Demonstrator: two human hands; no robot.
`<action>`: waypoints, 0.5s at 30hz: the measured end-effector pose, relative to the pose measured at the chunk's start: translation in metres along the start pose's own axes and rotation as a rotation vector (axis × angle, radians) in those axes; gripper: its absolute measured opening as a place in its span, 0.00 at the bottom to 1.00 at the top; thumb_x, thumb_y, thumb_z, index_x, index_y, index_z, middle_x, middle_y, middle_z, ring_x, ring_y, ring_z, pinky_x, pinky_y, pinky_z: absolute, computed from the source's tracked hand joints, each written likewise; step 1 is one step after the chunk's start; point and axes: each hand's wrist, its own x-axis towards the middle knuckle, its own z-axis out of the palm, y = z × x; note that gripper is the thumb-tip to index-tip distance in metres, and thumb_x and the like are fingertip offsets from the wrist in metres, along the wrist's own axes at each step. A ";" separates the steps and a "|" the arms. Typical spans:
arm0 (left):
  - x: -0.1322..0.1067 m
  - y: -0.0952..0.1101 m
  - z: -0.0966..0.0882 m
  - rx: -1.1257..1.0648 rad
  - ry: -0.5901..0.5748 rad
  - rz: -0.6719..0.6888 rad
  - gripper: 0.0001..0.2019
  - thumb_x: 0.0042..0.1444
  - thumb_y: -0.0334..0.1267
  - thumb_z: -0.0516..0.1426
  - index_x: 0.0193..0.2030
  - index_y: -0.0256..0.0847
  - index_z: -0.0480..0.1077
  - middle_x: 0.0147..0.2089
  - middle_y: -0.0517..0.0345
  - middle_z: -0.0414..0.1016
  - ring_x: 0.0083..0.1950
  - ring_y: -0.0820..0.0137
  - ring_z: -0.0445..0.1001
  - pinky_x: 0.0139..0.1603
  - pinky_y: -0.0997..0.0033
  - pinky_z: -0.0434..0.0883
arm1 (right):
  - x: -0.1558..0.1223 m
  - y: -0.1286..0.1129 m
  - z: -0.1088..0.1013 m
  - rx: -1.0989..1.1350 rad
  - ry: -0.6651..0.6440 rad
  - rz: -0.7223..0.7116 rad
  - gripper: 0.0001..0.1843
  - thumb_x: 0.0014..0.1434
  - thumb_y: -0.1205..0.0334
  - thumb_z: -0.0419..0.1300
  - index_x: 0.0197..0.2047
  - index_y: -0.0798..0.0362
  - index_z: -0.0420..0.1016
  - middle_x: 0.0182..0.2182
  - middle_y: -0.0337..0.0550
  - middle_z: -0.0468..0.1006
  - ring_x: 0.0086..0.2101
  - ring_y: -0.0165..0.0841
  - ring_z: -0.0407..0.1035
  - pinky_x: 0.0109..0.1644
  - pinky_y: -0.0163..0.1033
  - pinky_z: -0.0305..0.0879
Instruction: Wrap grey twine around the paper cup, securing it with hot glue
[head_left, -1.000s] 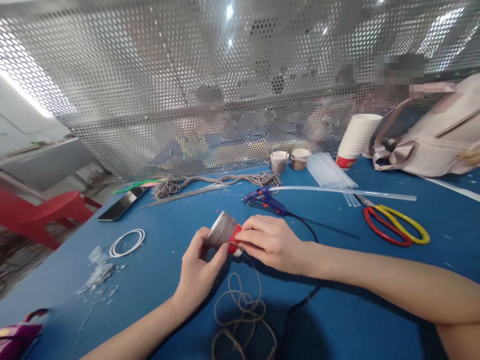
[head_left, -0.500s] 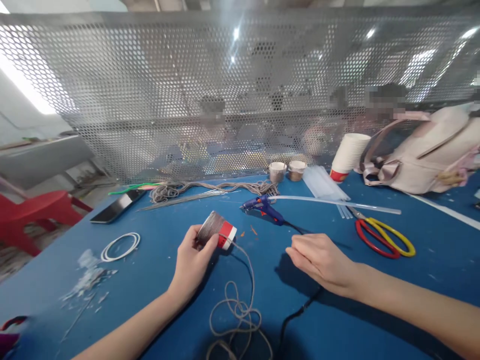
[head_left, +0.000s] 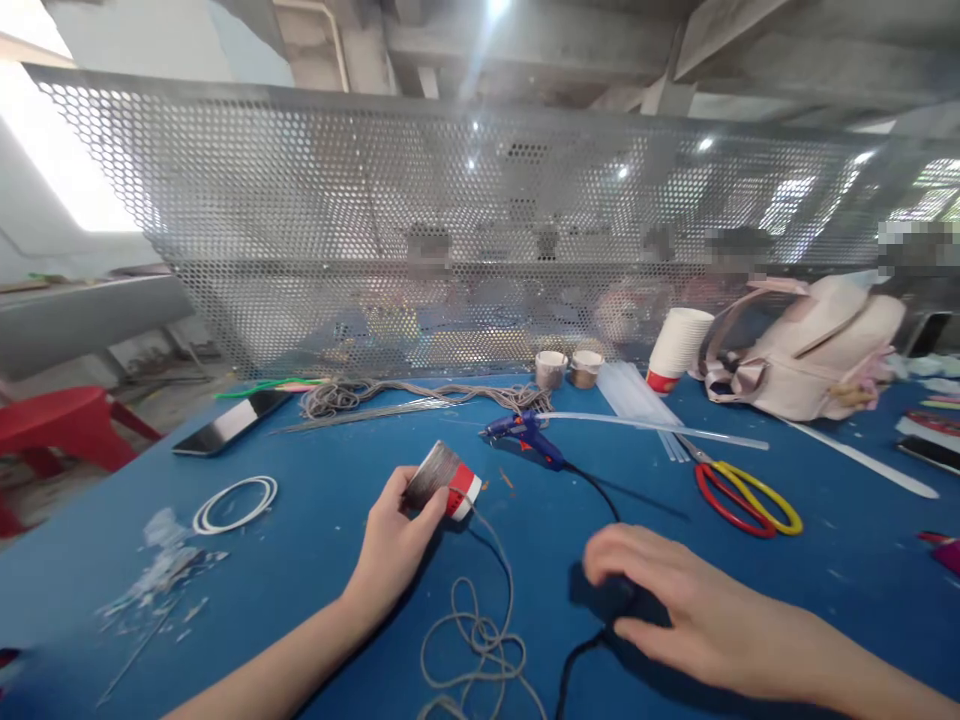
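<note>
Cup (head_left: 444,480) wrapped in grey cord sits in the left hand (head_left: 394,545), held sideways just above the blue table (head_left: 315,520), approx centre of frame. Fingers clamp round the wrapped part; red band near the rim is bare, so wrap looks mostly done w/ only that strip left, judging by this view.

Going L to R: red chair (head_left: 52,430) off the table edge, scraps of dried glue (head_left: 161,575), white ring (head_left: 234,503), phone (head_left: 229,422) near the far edge, bundle of grey cord (head_left: 390,392) along the mesh screen (head_left: 450,220). Then the held cup, w/ a loose cord tail (head_left: 480,630) running from it down to a tangle on the table near the bottom edge, uncut. Glue gun (head_left: 525,437) lies just behind the cup, not in either hand, black cable trailing toward the right hand (head_left: 675,610). Right hand is flat-ish, fingers loosely spread, holding nothing, hovering low over the cable; motion blur so contact can't be told. Two small wrapped cups (head_left: 568,368) stand at the far edge, look finished. Further R: clear glue sticks (head_left: 637,395), stack of paper cups (head_left: 675,350), scissors (head_left: 739,492), pale backpack (head_left: 810,345).

Left to do, prob: glue and wind the red band, trim the tail.
</note>
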 end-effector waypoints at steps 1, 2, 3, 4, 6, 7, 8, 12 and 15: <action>0.000 0.001 0.000 0.002 0.000 0.002 0.11 0.48 0.46 0.57 0.32 0.40 0.68 0.26 0.63 0.68 0.28 0.71 0.66 0.30 0.72 0.64 | 0.000 0.001 -0.003 0.033 -0.025 0.067 0.03 0.58 0.64 0.56 0.37 0.51 0.71 0.33 0.40 0.75 0.33 0.30 0.69 0.39 0.35 0.63; 0.000 0.001 0.000 0.008 -0.001 0.004 0.11 0.48 0.46 0.57 0.32 0.40 0.68 0.26 0.63 0.68 0.28 0.70 0.67 0.30 0.72 0.64 | 0.000 0.003 -0.006 0.060 -0.032 0.145 0.05 0.58 0.63 0.56 0.39 0.50 0.72 0.34 0.41 0.76 0.33 0.31 0.70 0.38 0.34 0.64; 0.000 0.002 0.000 0.015 -0.002 0.006 0.11 0.48 0.46 0.57 0.31 0.40 0.68 0.26 0.63 0.69 0.28 0.70 0.67 0.30 0.72 0.64 | 0.002 0.006 -0.009 0.066 -0.018 0.225 0.07 0.60 0.61 0.54 0.35 0.50 0.72 0.30 0.40 0.76 0.30 0.31 0.69 0.36 0.34 0.63; 0.000 0.003 0.000 0.021 -0.004 0.008 0.11 0.48 0.46 0.57 0.31 0.40 0.67 0.26 0.63 0.69 0.28 0.70 0.67 0.30 0.72 0.65 | 0.004 0.011 -0.012 0.053 0.020 0.285 0.13 0.62 0.58 0.52 0.29 0.51 0.71 0.24 0.39 0.74 0.27 0.31 0.67 0.33 0.35 0.62; 0.000 0.004 0.000 0.025 -0.011 0.011 0.11 0.48 0.46 0.56 0.31 0.41 0.68 0.26 0.63 0.69 0.28 0.70 0.67 0.30 0.71 0.65 | 0.012 0.025 -0.018 -0.032 0.106 0.335 0.19 0.62 0.53 0.51 0.23 0.51 0.67 0.21 0.39 0.71 0.27 0.32 0.66 0.34 0.37 0.61; -0.001 0.004 0.000 0.024 -0.011 0.011 0.11 0.48 0.46 0.56 0.31 0.41 0.68 0.26 0.63 0.69 0.28 0.70 0.67 0.30 0.71 0.65 | 0.017 0.033 -0.020 -0.058 0.143 0.341 0.16 0.60 0.52 0.53 0.24 0.51 0.67 0.25 0.40 0.73 0.29 0.33 0.66 0.36 0.37 0.61; -0.001 0.005 0.000 0.023 -0.012 0.010 0.11 0.48 0.46 0.56 0.31 0.41 0.68 0.26 0.63 0.69 0.28 0.70 0.67 0.30 0.71 0.65 | 0.023 0.042 -0.022 -0.075 0.172 0.370 0.12 0.57 0.53 0.56 0.27 0.51 0.67 0.28 0.40 0.74 0.31 0.34 0.67 0.37 0.38 0.61; -0.001 0.006 0.000 0.034 -0.024 0.009 0.11 0.48 0.47 0.56 0.31 0.41 0.67 0.26 0.63 0.69 0.27 0.70 0.67 0.29 0.71 0.65 | 0.050 0.077 -0.025 -0.107 0.290 0.568 0.08 0.55 0.60 0.52 0.26 0.51 0.64 0.26 0.42 0.73 0.31 0.37 0.67 0.39 0.42 0.62; 0.000 0.006 0.000 0.039 -0.032 0.008 0.11 0.48 0.47 0.56 0.31 0.41 0.67 0.26 0.63 0.70 0.28 0.70 0.68 0.29 0.71 0.66 | 0.074 0.093 -0.023 -0.038 0.268 0.570 0.10 0.53 0.61 0.55 0.39 0.51 0.70 0.41 0.48 0.76 0.44 0.42 0.69 0.49 0.45 0.63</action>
